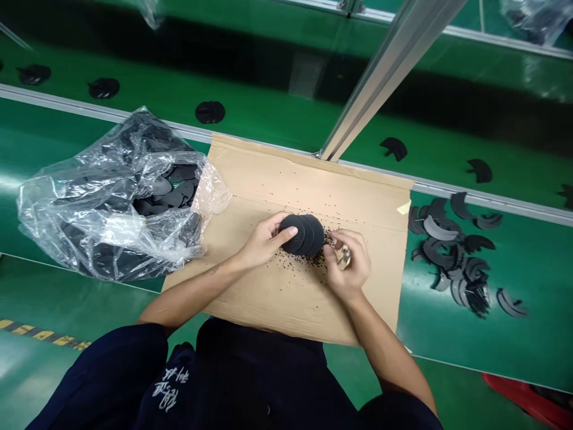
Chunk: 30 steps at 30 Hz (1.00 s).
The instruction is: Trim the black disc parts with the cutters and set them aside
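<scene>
My left hand grips a few overlapping black round discs at their left side, thumb on top. They are fanned out over the cardboard sheet. Just right of the discs, my right hand is closed round a small brass-coloured tool; its exact kind is hard to make out. The right fingertips are close to the discs' right edge; whether they touch cannot be told. Many tiny black bits lie scattered on the cardboard under and around the discs.
A clear plastic bag of black flat parts lies at left. Curved black pieces are heaped on the green bench at right. Behind the cardboard, a metal post rises from a rail; black parts lie on the green surface beyond.
</scene>
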### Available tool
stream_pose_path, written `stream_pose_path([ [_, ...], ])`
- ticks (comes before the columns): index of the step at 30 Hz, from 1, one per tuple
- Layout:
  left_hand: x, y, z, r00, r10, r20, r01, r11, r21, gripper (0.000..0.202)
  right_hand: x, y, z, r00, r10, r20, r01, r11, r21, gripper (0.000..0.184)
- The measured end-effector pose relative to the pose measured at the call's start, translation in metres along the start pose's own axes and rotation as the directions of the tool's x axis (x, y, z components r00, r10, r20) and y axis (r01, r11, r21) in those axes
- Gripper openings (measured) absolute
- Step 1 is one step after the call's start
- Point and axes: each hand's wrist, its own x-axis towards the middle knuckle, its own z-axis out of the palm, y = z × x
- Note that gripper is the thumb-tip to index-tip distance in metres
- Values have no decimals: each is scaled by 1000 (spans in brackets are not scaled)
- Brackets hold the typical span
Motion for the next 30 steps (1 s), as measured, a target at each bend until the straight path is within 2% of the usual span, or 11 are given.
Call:
stream_pose_path([
  [1, 0, 2, -1, 1000, 14, 24, -14, 1000, 20, 49, 3, -2, 0, 989, 132, 66, -138, 985, 103, 25],
  [2, 0, 2, -2, 999, 21, 40, -23, 999, 40, 48, 5, -5, 0, 957, 237, 165, -267, 944, 192, 31],
  [4, -3, 1, -2, 999, 24, 42, -28, 996, 90, 45, 8, -8, 0, 868, 371, 331, -469, 832, 297, 37],
  [5, -4, -1, -1, 999, 27, 31, -31, 992, 121, 43, 8, -9, 1, 834, 417, 362, -532, 782, 326, 38],
  [7, -7, -6, 1, 999, 52, -6, -50, 983, 179, 40, 7, -10, 3, 805, 504, 313, -593, 713, 375, 38],
  [10, -7, -11, 4, 991, 115, -71, -99, 974, 206, 37, 3, -11, 7, 801, 573, 173, -589, 699, 406, 39],
  [13, -6, -13, 7, 981, 155, -113, -134, 975, 177, 38, 1, -15, 9, 817, 563, 129, -565, 734, 378, 37],
  [16, -5, -13, 10, 975, 168, -145, -146, 977, 153, 39, 1, -19, 9, 829, 545, 126, -550, 753, 361, 35],
  [21, -7, -11, 13, 988, 84, -132, -66, 989, 133, 43, 0, -21, 9, 814, 551, 185, -576, 722, 384, 38],
  [24, -7, -11, 13, 986, 74, -151, -49, 986, 161, 41, 0, -22, 9, 809, 552, 201, -583, 711, 393, 40],
  [30, -8, -12, 9, 980, 133, -151, -93, 964, 250, 34, 3, -26, 8, 811, 545, 214, -583, 714, 387, 38],
])
